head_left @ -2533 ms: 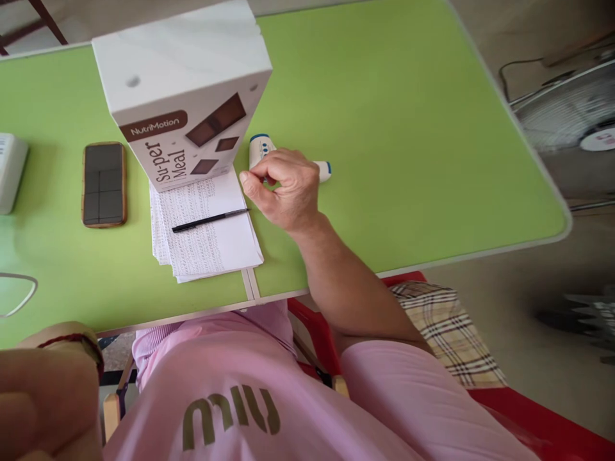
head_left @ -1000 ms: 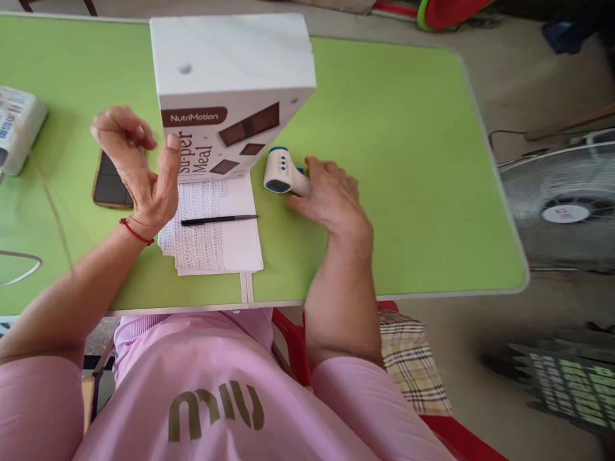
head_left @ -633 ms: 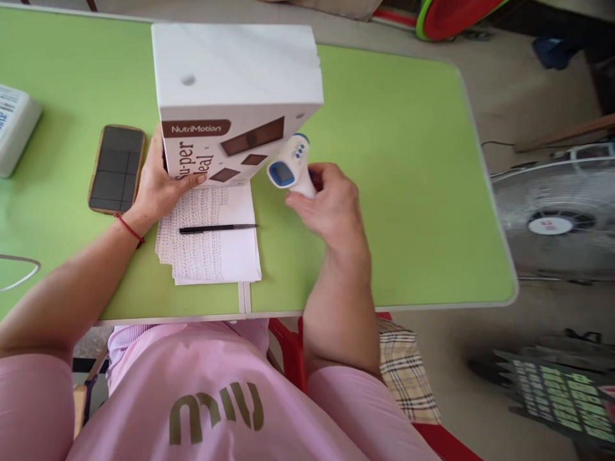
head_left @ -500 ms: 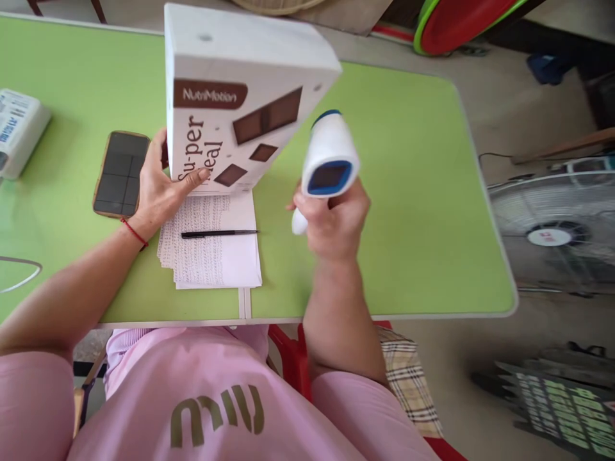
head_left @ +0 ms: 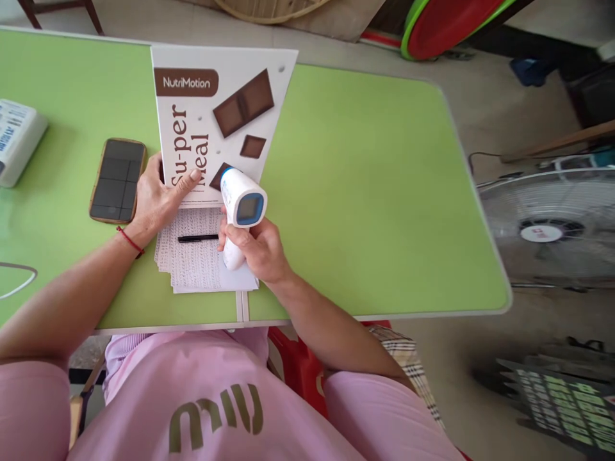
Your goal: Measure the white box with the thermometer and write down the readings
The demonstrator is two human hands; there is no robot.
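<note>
A white NutriMotion box (head_left: pixel 192 121) with brown chocolate pieces printed on its front is tilted up over the table, its face toward me. My left hand (head_left: pixel 161 192) grips its lower left corner, thumb across the front and the other fingers behind. In my right hand (head_left: pixel 262 246) is a white infrared thermometer (head_left: pixel 235 198) with a blue-rimmed screen, my fingers wrapped round its handle. The thermometer's head overlaps the box's lower right part in view; I cannot tell if they touch. Below lie handwritten sheets of paper (head_left: pixel 196 275) with a black pen (head_left: pixel 196 238) on them, partly covered by my right hand.
Left of the box a smartphone (head_left: pixel 118 180) lies on the green table (head_left: pixel 375 192). A white box-shaped item (head_left: pixel 19 144) stands at the far left, near a white cable (head_left: pixel 19 291). Past the table's right edge is a fan (head_left: pixel 542 234). A red stool (head_left: pixel 298 365) is beneath the front edge.
My right hand has brought the thermometer left and down, to the box's lower right. The box has tipped so its front faces me more squarely and its top face no longer shows.
</note>
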